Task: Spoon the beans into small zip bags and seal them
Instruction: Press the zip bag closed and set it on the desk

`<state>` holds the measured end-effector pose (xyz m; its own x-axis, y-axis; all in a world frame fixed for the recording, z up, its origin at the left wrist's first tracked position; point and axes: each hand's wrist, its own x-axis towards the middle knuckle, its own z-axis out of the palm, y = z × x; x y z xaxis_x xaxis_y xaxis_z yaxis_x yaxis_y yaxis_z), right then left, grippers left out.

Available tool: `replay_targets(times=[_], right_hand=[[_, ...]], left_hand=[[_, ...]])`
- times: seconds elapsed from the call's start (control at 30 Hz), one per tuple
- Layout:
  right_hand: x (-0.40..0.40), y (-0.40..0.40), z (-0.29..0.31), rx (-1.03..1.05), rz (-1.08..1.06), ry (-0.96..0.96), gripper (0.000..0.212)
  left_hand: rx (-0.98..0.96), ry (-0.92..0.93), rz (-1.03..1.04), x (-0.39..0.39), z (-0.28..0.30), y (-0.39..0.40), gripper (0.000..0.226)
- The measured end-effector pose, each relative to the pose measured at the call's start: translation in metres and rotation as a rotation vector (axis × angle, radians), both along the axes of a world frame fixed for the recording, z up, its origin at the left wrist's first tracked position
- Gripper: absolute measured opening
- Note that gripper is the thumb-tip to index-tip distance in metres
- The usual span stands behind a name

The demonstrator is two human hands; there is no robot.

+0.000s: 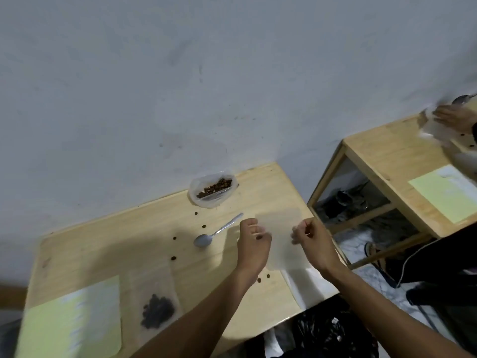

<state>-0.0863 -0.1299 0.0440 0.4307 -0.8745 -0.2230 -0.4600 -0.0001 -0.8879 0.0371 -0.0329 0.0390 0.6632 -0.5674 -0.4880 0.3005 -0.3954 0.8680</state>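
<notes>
A small frosted clear plastic zip bag (280, 237) is pinched at both side edges by the left hand (254, 244) and right hand (313, 242), fingers clamped, above the pale wooden table (124, 236). If its mouth is tugged unevenly, beans could be spilled around the grey metal spoon (215, 232) and clear plastic tub of brown beans (213, 189).

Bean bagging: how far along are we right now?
Done: one filled bag of beans lies at the table's near left; whether it is sealed I cannot tell. In hand: the left hand and right hand pinch an empty zip bag by its sides. Left: the spoon lies idle, the container still has beans, and loose beans dot the table.
</notes>
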Motion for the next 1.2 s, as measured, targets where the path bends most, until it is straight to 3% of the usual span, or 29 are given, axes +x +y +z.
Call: replay_targets(times=[0.07,0.23,0.37,0.53,0.6,0.73,1.2], right_hand=[[0.018,0.002,0.02,0.047,0.061,-0.129,0.007],[0.064,0.017,0.056,-0.004,0.328,-0.259,0.033],[0.099,0.029,0.067,-0.102,0.573,-0.266,0.034],[0.126,0.037,0.072,-0.079,0.876,-0.155,0.063],[0.137,0.042,0.079,0.02,0.84,-0.17,0.058],[0.158,0.049,0.086,0.122,0.75,-0.274,0.018],[0.174,0.046,0.089,0.304,0.666,-0.328,0.024]], left_hand=[[-0.06,-0.018,0.056,0.019,0.012,0.002,0.032],[-0.148,-0.127,0.189,0.068,0.05,0.012,0.034],[-0.318,0.286,0.268,0.103,0.088,0.033,0.029],[-0.433,0.259,0.248,0.126,0.105,0.066,0.024],[-0.42,0.228,0.258,0.13,0.103,0.074,0.029],[-0.428,0.189,0.274,0.133,0.103,0.081,0.031],[-0.39,0.156,0.316,0.141,0.099,0.071,0.022]])
